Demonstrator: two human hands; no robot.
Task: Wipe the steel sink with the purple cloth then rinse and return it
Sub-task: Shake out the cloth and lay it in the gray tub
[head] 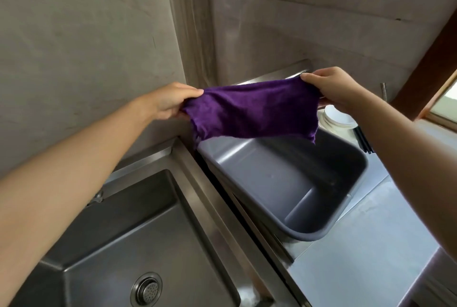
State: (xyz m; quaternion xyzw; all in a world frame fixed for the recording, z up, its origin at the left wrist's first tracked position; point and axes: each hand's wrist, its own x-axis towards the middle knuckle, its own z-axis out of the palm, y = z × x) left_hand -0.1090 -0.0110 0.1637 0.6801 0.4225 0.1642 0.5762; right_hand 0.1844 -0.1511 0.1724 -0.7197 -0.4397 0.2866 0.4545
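The purple cloth (252, 111) is stretched out in the air between both hands, above the far end of a grey plastic tub (291, 183). My left hand (170, 102) pinches the cloth's left corner, close to the wall. My right hand (338, 87) pinches its right corner. The lower edge of the cloth hangs loose over the tub. The steel sink (138, 237) lies below and to the left, with its round drain strainer (147, 290) near the bottom of the view.
The grey tub rests on a steel counter (371, 252) right of the sink. White plates (337, 118) are stacked behind the tub, with dark chopsticks (363, 141) beside them. Tiled walls meet in a corner behind. A window frame (442, 98) is at far right.
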